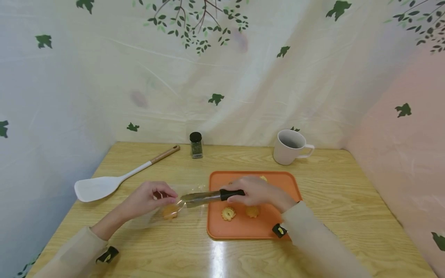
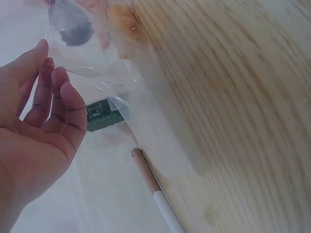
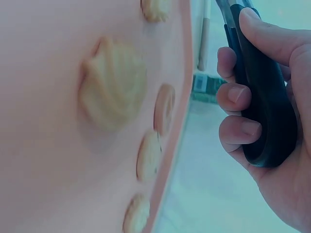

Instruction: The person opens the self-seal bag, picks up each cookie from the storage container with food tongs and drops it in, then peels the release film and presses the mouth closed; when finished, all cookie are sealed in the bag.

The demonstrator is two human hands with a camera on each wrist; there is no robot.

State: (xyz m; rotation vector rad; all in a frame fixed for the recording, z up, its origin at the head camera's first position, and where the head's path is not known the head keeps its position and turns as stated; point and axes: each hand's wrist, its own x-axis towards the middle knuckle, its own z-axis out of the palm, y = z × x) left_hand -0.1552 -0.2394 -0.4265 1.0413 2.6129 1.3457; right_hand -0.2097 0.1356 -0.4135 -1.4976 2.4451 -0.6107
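My left hand pinches the edge of a clear plastic bag between thumb and fingertips. A round golden cookie shows through the film, low in the bag by the tabletop. With my right hand I grip the black handles of metal tongs. The tongs point left, their tips at the bag's mouth beside my left fingers; whether anything sits between the tips I cannot tell. Below my right hand, an orange tray bears several cookies, among them a ridged pale cookie and a browner one.
A white spatula with a wooden handle lies at the left. Toward the back stand a spice jar with a black lid and a white mug. A leaf-patterned curtain surrounds the wooden table.
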